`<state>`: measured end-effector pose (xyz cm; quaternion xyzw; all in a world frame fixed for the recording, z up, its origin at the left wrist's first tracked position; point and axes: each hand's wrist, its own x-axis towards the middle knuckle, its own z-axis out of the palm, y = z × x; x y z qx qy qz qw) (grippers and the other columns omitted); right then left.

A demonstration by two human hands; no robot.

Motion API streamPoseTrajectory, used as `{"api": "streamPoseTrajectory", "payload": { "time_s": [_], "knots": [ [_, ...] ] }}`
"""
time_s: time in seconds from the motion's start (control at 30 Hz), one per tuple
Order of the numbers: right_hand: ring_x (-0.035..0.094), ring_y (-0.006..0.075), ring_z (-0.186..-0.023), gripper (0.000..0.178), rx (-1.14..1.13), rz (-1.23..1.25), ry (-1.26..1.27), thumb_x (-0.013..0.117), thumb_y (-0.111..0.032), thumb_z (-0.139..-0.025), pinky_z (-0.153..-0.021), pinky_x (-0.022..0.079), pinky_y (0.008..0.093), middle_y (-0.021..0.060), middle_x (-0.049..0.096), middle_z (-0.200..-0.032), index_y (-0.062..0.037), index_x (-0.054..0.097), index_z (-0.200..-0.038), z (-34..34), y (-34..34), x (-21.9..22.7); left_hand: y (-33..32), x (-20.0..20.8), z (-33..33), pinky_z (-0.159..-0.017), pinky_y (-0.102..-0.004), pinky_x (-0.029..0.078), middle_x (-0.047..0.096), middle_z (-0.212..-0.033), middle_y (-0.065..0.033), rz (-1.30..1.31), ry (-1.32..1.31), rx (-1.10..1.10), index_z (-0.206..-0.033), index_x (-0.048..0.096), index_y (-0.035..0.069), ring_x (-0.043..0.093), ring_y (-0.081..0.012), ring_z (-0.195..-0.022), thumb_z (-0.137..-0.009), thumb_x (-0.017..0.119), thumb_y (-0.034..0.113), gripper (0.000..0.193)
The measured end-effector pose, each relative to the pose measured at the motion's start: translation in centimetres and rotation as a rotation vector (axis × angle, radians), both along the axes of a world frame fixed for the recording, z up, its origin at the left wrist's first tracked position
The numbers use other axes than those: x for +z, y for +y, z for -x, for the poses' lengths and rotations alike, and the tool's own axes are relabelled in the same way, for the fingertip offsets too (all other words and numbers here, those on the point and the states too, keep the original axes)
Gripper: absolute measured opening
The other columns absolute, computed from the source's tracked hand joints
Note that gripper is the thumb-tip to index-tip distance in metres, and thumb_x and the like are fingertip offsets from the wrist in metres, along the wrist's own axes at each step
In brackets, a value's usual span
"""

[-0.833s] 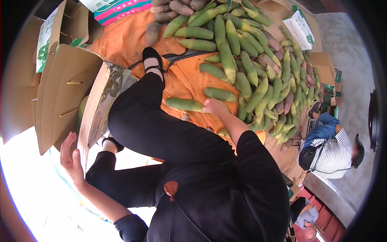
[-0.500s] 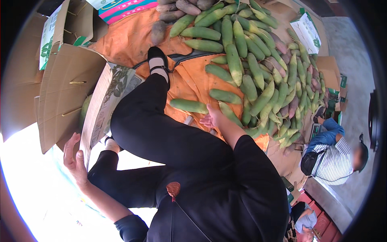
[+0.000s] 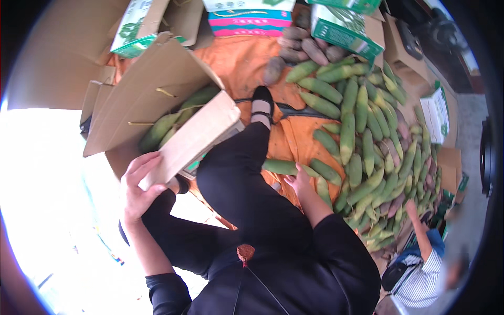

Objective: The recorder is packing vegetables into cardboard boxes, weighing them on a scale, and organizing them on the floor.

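From where I stand, the biggest thing on the floor is an orange sheet, and over it, from one to four o'clock, spreads a heap of long green radishes. At ten o'clock an open carton leans its flaps wide, with a few green radishes inside. A co-worker in a striped top is at four o'clock, by the far end of the heap, an arm stretched toward it. A blue-and-pink box sits at twelve o'clock, and at one o'clock some brownish-purple roots lie beside a green-and-white box.

The person in black has the left hand at about nine o'clock on the carton's near panel: the fingers are close together along one side of its end, the thumb along the other, pinching the cardboard. The right hand is just right of the middle, toward four o'clock, its forefinger and thumb spread apart. The forefinger overlaps a single green radish lying crosswise on the sheet, near the person's knee; I can't tell whether it presses on it. Smallest is a reddish-brown pendant at six o'clock.
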<state>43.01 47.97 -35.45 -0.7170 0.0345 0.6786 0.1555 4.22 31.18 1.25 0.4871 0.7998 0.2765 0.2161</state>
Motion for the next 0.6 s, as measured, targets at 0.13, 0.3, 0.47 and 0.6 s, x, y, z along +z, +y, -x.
{"api": "streamPoseTrajectory", "payload": {
  "time_s": [0.13,0.3,0.47,0.6],
  "knots": [
    [0.057,0.0305,-0.102,0.056,0.307,-0.456,-0.135,0.073,-0.014,-0.080,-0.082,0.052,0.0474,0.0093,0.050,-0.121,-0.0145,0.040,-0.126,3.4,2.1,5.7,-0.8,0.3,-0.1,-0.097,-0.0419,0.044,0.058,-0.123,-0.0166,0.026,-0.028,-0.004,-0.115,0.064,0.001,0.055,-0.0327,-0.114,-0.061,0.080,0.050,0.074],
    [0.055,0.0196,-0.104,0.055,0.526,-1.211,0.057,0.071,-0.002,-0.079,-0.085,0.048,0.0347,0.0088,0.050,-0.121,-0.0062,0.038,-0.123,5.1,7.9,12.4,-0.9,0.3,0.4,-0.097,-0.0414,0.044,0.057,-0.125,-0.0174,0.009,-0.014,-0.049,-0.118,0.062,0.003,0.055,-0.0342,-0.116,-0.060,0.080,0.049,0.077],
    [0.051,0.0191,-0.112,0.060,0.506,-1.503,0.245,0.068,0.001,-0.080,-0.096,0.042,0.0333,0.0094,0.050,-0.123,-0.0016,0.038,-0.132,11.6,11.6,29.3,-1.4,0.6,0.4,-0.097,-0.0417,0.044,0.056,-0.126,-0.0176,-0.001,-0.040,-0.031,-0.121,0.060,0.004,0.055,-0.0348,-0.115,-0.059,0.080,0.050,0.080],
    [0.055,0.0188,-0.107,0.055,0.595,-1.870,0.611,0.067,0.003,-0.079,-0.093,0.045,0.0340,0.0100,0.053,-0.119,-0.0014,0.042,-0.127,16.9,12.9,38.5,-1.7,0.8,0.2,-0.097,-0.0421,0.044,0.056,-0.126,-0.0174,-0.015,-0.050,-0.045,-0.121,0.060,0.003,0.055,-0.0350,-0.115,-0.059,0.080,0.051,0.081]
  ]
}}
